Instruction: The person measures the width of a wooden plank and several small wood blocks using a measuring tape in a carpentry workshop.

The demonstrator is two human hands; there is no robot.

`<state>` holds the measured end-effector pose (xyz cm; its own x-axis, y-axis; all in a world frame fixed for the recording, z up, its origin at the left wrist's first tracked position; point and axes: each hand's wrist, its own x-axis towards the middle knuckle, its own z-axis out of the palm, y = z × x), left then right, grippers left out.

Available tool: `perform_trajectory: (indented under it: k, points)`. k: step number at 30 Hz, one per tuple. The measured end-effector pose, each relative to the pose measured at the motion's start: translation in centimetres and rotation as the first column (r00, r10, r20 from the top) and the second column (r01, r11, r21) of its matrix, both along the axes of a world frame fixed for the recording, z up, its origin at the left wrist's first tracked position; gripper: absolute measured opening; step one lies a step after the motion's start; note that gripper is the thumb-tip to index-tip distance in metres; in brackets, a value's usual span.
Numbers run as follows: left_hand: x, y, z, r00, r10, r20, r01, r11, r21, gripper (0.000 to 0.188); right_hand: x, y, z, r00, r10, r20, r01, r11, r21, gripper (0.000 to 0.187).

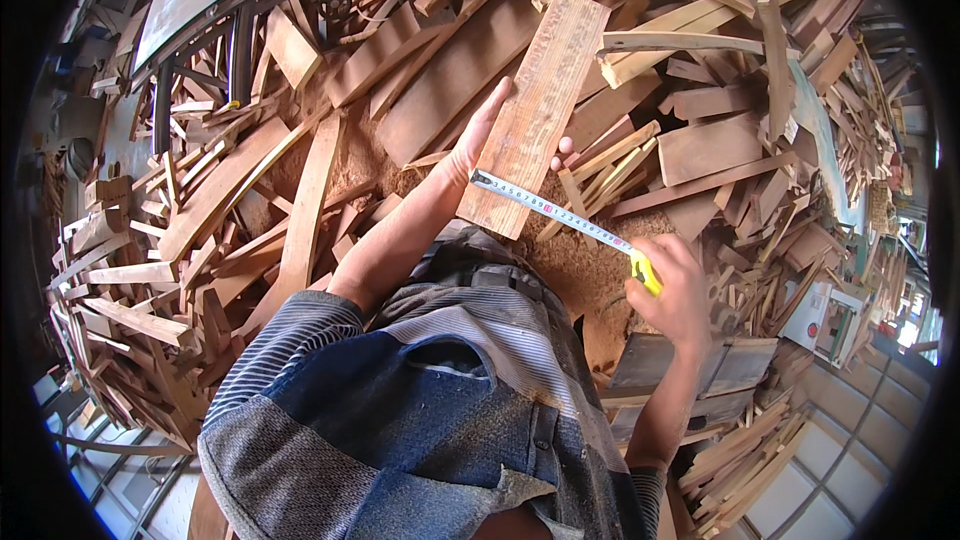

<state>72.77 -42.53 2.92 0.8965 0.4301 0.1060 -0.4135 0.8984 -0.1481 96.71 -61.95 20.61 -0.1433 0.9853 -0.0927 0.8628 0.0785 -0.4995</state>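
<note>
A long, flat wooden board (545, 80) is tilted in front of me, its near end close to my waist. My left hand (487, 130) grips it from beneath, with the thumb along the left edge and fingertips showing at the right edge. Across the board's near part lies the white blade of a tape measure (645, 272), its dark end hook at the left edge. The blade runs out to the right and slopes down to the yellow case. My right hand (672, 290) is closed around that case.
Offcuts and planks (240, 190) lie heaped on both sides and beyond the board. Sawdust (575, 270) covers the ground near my legs. A metal-topped table (205, 5) stands at the far left, and a pale machine (822, 320) at the right beside floor tiles (835, 430).
</note>
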Motion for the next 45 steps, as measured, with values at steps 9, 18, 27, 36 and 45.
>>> perform_trajectory:
  k: [9, 18, 27, 36, 45]
  points:
    - [-0.1, -0.1, -0.7, 0.982, 0.04, -0.184, -0.05, 0.997, -0.053, 0.084, 2.0, -1.5, -2.0, 0.901, -0.129, -0.415, 0.143, 0.99, 0.003, 0.052]
    - [-0.3, -2.0, -0.5, 0.982, 0.118, -0.15, -0.102, 0.989, 0.106, 0.082, 3.7, -4.6, -10.4, 0.459, -0.624, -0.633, 0.634, 0.729, -0.26, 0.045]
    - [1.2, -4.0, -1.0, 0.974, 0.099, -0.204, -0.096, 0.995, 0.021, 0.081, 4.4, -10.1, -17.5, 0.199, -0.768, -0.609, 0.596, 0.588, -0.547, 0.039]
    - [5.7, -6.0, -2.1, 0.986, 0.052, -0.158, -0.042, 0.997, 0.065, 0.076, 6.2, -10.3, -16.9, 0.191, -0.73, -0.656, 0.613, 0.611, -0.502, 0.036]
    - [7.3, -7.9, -1.5, 0.91, 0.153, -0.386, -0.128, 0.988, 0.089, 0.075, 9.8, -11.8, -18.5, 0.299, -0.746, -0.595, 0.522, 0.65, -0.552, 0.034]
